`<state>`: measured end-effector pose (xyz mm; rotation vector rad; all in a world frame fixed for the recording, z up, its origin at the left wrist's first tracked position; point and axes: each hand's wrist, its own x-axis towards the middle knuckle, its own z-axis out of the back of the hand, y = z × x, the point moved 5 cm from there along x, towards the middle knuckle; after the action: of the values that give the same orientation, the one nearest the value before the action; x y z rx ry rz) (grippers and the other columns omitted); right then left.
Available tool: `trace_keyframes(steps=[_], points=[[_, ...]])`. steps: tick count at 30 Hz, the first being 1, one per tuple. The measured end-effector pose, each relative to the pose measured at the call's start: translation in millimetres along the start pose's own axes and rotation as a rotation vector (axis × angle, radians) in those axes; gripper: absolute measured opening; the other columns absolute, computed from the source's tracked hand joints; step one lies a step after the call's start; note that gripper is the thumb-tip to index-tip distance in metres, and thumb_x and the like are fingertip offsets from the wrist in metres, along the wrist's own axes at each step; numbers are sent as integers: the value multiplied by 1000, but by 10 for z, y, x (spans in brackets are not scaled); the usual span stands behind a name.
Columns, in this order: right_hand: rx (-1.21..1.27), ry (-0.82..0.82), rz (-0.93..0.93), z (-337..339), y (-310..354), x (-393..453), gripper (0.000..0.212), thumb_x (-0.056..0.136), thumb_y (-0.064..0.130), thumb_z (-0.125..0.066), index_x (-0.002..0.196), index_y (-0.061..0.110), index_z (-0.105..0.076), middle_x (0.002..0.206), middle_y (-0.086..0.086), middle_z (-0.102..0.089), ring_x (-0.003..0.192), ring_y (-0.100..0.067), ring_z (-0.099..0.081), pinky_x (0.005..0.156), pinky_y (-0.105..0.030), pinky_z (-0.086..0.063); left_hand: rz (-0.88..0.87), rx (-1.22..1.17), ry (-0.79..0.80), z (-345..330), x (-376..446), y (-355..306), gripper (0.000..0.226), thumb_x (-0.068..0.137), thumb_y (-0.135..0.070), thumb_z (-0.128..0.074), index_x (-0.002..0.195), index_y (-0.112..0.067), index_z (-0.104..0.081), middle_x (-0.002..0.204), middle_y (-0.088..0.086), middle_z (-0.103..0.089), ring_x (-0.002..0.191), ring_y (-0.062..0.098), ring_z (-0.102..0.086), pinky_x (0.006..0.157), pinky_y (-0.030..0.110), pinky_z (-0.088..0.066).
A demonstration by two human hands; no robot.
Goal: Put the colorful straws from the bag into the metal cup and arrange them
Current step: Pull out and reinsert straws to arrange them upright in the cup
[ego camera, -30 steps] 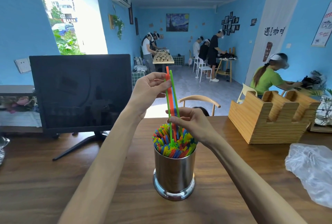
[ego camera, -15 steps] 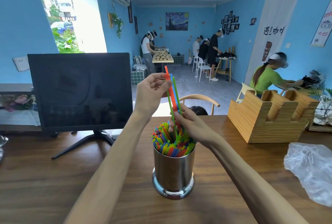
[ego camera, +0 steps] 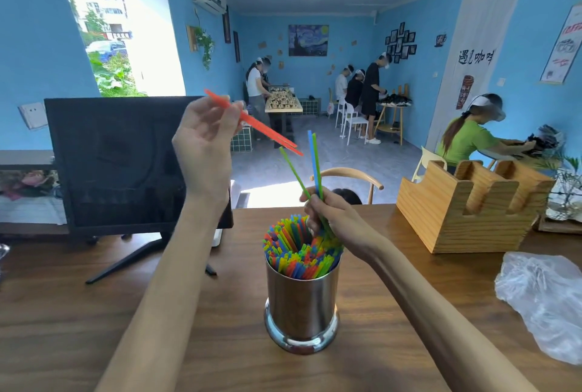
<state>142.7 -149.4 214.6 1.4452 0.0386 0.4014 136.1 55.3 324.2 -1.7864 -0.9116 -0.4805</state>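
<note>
A brown wooden worktop (ego camera: 94, 313) is seen spanning the lower view, with a dark monitor (ego camera: 119, 158) stood on its left rear part and a slotted wooden holder (ego camera: 472, 212) set at the right rear. A crumpled clear plastic bag (ego camera: 544, 303) is laid near the right edge, well apart from the metal cup (ego camera: 302, 306), which is stood upright near the middle of the worktop. The cup is packed with colorful straws (ego camera: 299, 253), their cut ends fanned above the rim. Just above the cup, the right hand (ego camera: 333, 218) is closed around two green straws and a blue straw (ego camera: 312, 155), whose upper ends are splayed upward while the lower ends are lowered among the packed straws. The left hand (ego camera: 204, 143) is raised higher, to the left, and orange-red straws (ego camera: 252, 122) are pinched between its thumb and fingertips, tilted down toward the right.
</note>
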Motion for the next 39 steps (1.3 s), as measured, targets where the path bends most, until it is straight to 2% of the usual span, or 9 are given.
trace_keyframes(steps=[6, 8, 11, 18, 23, 27, 31, 35, 39], points=[[337, -42, -48, -1, 132, 89, 14, 111, 11, -37, 109, 7, -50, 78, -7, -66, 56, -18, -58, 54, -26, -50, -591, 446, 288, -107, -958, 80, 14, 93, -4, -75, 102, -14, -72, 112, -5, -75, 99, 9, -73, 84, 17, -53], [433, -33, -76, -36, 163, 94, 15, 110, 11, -39, 107, 8, -53, 82, -5, -70, 61, -15, -64, 57, -26, -54, -720, 522, 373, -136, -1117, 184, 19, 91, 1, -76, 105, -10, -72, 120, 1, -73, 110, 15, -72, 94, 26, -55], [549, -9, -99, -64, 205, 95, 15, 107, 14, -44, 104, 9, -58, 102, -13, -72, 80, -20, -67, 72, -32, -53, -766, 649, 513, -166, -1178, 373, 13, 89, 5, -75, 98, -5, -77, 120, 9, -74, 122, 26, -67, 104, 40, -52], [811, -86, -205, -94, 149, 101, 25, 109, 12, -37, 118, 2, -59, 80, -8, -68, 69, -20, -73, 62, -29, -58, -823, 786, 575, -162, -1121, 494, 11, 92, 1, -71, 93, -7, -78, 116, 2, -76, 121, 28, -64, 91, 46, -56], [763, -187, -123, -51, 151, 194, 27, 112, 17, -33, 120, 3, -55, 71, -3, -43, 62, -16, -47, 61, -26, -40, -820, 954, 662, -241, -1084, 493, 24, 85, -2, -58, 85, -17, -77, 118, -5, -76, 123, 27, -57, 98, 42, -47], [581, -257, -46, -4, 144, 212, 24, 113, 19, -32, 109, 8, -53, 68, 0, -36, 56, -11, -36, 53, -22, -35, -581, 792, 593, -278, -1039, 364, 32, 80, -7, -51, 81, -20, -81, 105, -9, -78, 113, 23, -63, 93, 35, -52], [456, -174, 12, -110, 68, 174, 24, 113, 19, -32, 100, 12, -51, 67, 1, -26, 59, -13, -21, 54, -26, -20, 46, 491, 250, -256, -666, 362, 20, 89, -24, -71, 108, -29, -69, 106, -15, -71, 99, 5, -65, 84, 21, -52], [422, 10, 27, -285, 15, 138, 24, 111, 26, -35, 100, 13, -53, 69, 2, -29, 59, -13, -23, 54, -27, -19, 566, 197, 480, -504, -397, 589, 38, 90, -38, -76, 121, -18, -67, 111, 0, -73, 84, 12, -68, 70, 26, -47], [410, 128, 15, -326, 2, 108, 23, 111, 27, -36, 103, 11, -51, 69, 4, -33, 61, -13, -25, 54, -23, -25, 593, 96, 545, -539, -241, 629, 13, 88, -15, -78, 100, -11, -75, 84, 1, -74, 80, 13, -69, 61, 19, -53]])
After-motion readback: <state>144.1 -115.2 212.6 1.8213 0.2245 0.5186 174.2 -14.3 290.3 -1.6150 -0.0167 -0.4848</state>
